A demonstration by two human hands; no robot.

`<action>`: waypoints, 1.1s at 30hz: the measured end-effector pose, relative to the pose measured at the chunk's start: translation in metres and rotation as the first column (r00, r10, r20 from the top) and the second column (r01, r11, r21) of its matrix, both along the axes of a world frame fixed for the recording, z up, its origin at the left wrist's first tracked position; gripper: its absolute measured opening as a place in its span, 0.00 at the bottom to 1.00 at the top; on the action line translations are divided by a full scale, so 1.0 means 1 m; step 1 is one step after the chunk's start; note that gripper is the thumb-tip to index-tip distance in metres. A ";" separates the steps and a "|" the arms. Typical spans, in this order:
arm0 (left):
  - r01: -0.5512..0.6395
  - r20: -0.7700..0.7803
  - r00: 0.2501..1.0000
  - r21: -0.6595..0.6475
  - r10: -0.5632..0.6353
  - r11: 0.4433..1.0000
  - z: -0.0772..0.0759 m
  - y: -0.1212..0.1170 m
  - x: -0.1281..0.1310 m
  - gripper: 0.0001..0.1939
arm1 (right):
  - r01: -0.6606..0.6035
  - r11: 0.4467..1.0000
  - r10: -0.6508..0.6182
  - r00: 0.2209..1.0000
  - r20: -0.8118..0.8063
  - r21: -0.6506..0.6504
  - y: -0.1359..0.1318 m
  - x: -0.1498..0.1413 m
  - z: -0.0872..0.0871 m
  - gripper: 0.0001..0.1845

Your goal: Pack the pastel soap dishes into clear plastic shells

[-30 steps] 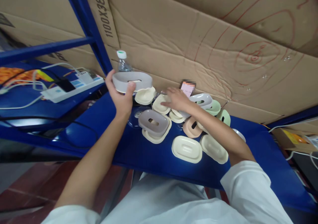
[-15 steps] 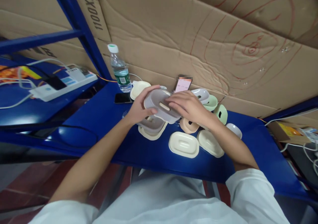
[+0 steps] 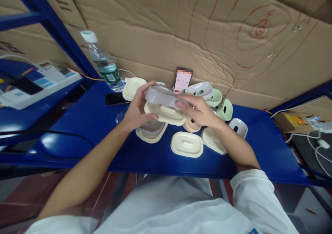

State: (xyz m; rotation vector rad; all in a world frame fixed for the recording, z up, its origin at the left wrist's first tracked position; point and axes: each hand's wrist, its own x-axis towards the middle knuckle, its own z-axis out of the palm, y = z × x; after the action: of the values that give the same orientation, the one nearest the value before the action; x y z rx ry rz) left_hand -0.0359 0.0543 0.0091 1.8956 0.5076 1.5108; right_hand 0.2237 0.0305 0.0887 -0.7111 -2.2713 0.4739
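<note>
A grey soap dish tray is held tilted over a cream soap dish base, its right end raised off the base. My left hand grips the left end of the base, its thumb along the near rim and its fingers behind the pair. The right end of the grey tray is pinched in my right hand. Below them on the blue table sits a mauve-grey tray on another cream base. A cream base and a second one lie near the front.
Lavender trays, green trays and a peach tray crowd the right side. A water bottle and a flat dark phone are at the left. A lit phone leans on the cardboard wall.
My left hand brought the grey tray and base rightward to the middle. My right hand came from the pile onto the tray, whose right end is now lifted. The camera view shifted.
</note>
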 end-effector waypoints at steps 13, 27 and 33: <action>-0.728 0.039 0.684 -0.012 0.728 0.685 -0.025 0.058 -0.062 0.33 | 0.213 0.943 -0.271 0.938 0.215 0.256 -0.066 0.104 -0.011 0.18; -0.625 -0.458 0.699 -0.019 0.549 0.780 -0.043 0.066 -0.066 0.33 | 0.294 0.921 -0.358 0.897 0.260 0.254 -0.084 0.127 -0.072 0.20; -0.612 -0.475 0.688 0.025 0.548 0.790 -0.051 0.076 -0.075 0.30 | 0.296 0.941 -0.330 0.912 0.245 0.166 -0.091 0.121 -0.072 0.21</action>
State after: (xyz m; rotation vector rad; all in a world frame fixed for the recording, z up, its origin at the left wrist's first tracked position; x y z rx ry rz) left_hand -0.1105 0.1299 -0.0424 2.0910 1.5274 1.3085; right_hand 0.3448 -0.0607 0.0171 -1.1095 -2.3468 0.0807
